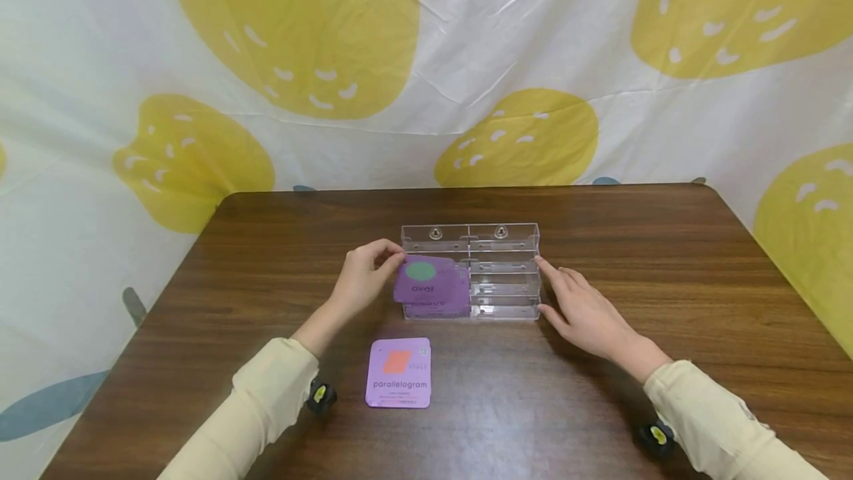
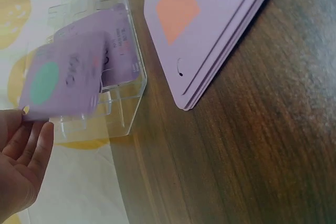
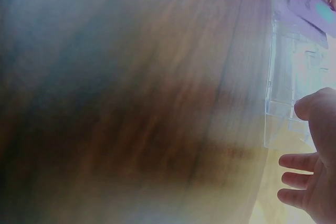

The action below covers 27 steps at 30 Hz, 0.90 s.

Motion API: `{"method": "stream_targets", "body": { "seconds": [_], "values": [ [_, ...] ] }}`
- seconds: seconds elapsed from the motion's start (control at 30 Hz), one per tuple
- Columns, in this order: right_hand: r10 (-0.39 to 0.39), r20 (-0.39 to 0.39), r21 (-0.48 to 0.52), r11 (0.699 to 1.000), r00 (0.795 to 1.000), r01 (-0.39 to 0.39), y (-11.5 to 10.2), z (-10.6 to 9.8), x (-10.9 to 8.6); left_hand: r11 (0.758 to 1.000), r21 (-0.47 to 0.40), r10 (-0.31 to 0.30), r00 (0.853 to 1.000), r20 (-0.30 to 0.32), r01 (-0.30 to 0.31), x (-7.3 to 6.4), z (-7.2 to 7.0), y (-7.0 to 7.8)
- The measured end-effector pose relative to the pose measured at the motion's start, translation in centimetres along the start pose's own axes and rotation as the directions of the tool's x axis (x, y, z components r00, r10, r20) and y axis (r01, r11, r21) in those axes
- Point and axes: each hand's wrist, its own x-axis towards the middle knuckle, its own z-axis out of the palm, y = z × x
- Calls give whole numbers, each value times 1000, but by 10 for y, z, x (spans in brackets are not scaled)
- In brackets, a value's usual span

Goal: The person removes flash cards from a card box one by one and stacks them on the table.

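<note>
A clear plastic card holder (image 1: 504, 289) with stepped rows in two columns stands on the table. At its left side my left hand (image 1: 360, 272) pinches the upper left corner of a purple card marked "oval" (image 1: 421, 289), which bears a green oval. Behind that card, another purple card (image 2: 122, 51) sits in the holder's front left part, its print mostly covered. My right hand (image 1: 589, 317) touches the holder's right side with thumb and fingertip, the fingers fairly straight. Nearer me lies a small stack of purple cards (image 1: 398, 372), "parallelogram" with an orange shape on top.
The dark wooden table (image 1: 533, 406) ends at a white curtain (image 1: 346, 147) with yellow fruit prints, close behind the holder. Each wrist carries a small black device, such as the left wrist camera (image 1: 321, 395).
</note>
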Motion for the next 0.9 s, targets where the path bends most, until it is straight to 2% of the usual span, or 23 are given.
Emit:
{"method": "stream_targets", "body": {
  "seconds": [0.5,0.9],
  "values": [
    [5,5,4,1000,1000,-5,-1,-1,0,999,-38,-26,1000,-14,26,-1,-6,1],
    [14,11,5,1000,1000,-14,-1,-1,0,993,-83,-85,996,-31,82,-4,-13,-3]
  ]
}}
